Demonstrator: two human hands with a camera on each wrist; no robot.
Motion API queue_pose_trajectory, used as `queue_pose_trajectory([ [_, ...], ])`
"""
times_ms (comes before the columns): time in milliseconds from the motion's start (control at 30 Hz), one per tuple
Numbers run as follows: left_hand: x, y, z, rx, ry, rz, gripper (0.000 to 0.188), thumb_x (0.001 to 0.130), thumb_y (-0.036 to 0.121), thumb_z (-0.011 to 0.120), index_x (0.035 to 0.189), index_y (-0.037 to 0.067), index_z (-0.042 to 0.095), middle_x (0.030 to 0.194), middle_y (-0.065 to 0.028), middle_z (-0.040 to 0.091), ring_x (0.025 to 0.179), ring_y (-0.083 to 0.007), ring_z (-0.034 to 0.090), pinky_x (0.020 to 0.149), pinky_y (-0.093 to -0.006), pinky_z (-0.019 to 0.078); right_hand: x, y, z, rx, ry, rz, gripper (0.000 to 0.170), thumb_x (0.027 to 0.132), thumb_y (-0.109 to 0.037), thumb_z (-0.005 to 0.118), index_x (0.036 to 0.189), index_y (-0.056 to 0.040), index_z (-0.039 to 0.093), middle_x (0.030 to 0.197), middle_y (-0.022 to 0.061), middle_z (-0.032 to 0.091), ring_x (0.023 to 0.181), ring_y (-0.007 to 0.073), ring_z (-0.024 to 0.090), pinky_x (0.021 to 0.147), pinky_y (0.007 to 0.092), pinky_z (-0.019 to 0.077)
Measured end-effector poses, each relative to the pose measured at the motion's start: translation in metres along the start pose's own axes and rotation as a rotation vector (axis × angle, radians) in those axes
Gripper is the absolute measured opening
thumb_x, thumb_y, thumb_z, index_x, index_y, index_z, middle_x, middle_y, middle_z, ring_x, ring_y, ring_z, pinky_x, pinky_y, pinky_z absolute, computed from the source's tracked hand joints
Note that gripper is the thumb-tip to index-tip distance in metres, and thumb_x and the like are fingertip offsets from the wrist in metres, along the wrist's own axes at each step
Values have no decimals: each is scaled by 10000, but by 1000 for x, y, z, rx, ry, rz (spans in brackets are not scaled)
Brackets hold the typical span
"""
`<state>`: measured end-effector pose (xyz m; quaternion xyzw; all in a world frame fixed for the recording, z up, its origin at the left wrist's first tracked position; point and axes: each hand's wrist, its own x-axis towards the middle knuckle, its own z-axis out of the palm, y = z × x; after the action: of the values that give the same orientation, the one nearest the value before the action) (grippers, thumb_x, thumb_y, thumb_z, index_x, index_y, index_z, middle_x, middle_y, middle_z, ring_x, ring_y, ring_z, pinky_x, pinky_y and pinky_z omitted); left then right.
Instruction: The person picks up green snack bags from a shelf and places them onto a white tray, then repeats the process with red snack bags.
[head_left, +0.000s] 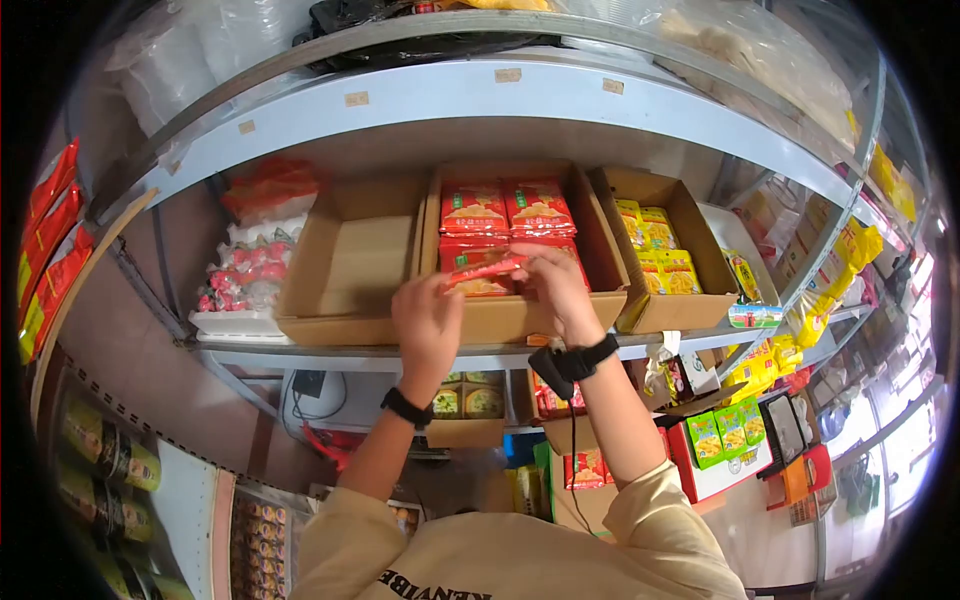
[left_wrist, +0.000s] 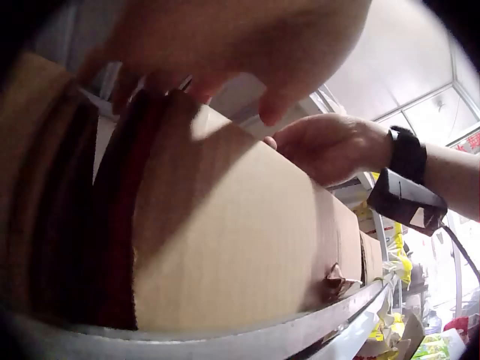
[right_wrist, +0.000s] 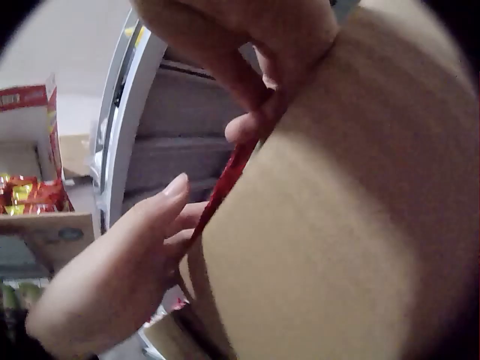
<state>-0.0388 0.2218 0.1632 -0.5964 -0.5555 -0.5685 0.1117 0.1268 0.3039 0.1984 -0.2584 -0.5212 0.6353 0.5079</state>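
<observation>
In the head view a flat red snack packet (head_left: 487, 270) is tilted edge-on above the front of an open cardboard box (head_left: 600, 235). The thumb and fingers of my right hand (head_left: 562, 292) pinch its right end. My left hand (head_left: 428, 325) is at the other end, fingertips against the packet and thumb held away from it. Rows of similar red packets (head_left: 474, 207) lie stacked in the box. From the right wrist, the packet's red edge (right_wrist: 223, 187) shows between the right hand (right_wrist: 247, 49) and the left hand (right_wrist: 112, 274), along the box's cardboard wall (right_wrist: 322, 225).
Left of the box stands another open carton (head_left: 365, 240), then a white tray (head_left: 240, 322) of wrapped pink items. A carton of yellow packets (head_left: 680, 315) is on the right. The upper shelf edge (head_left: 430, 90) runs above; more goods fill the lower shelves.
</observation>
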Motion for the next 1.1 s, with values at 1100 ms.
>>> queue_pose_trajectory([
  [1100, -182, 87, 92, -1544, -1271, -1423, 509, 929, 383, 386, 1324, 76, 297, 1289, -103, 429, 1167, -220, 448, 928, -440, 398, -325, 58, -147, -68, 727, 264, 376, 931, -275, 411, 980, 51, 590, 975, 104, 628, 877, 147, 588, 832, 301, 430],
])
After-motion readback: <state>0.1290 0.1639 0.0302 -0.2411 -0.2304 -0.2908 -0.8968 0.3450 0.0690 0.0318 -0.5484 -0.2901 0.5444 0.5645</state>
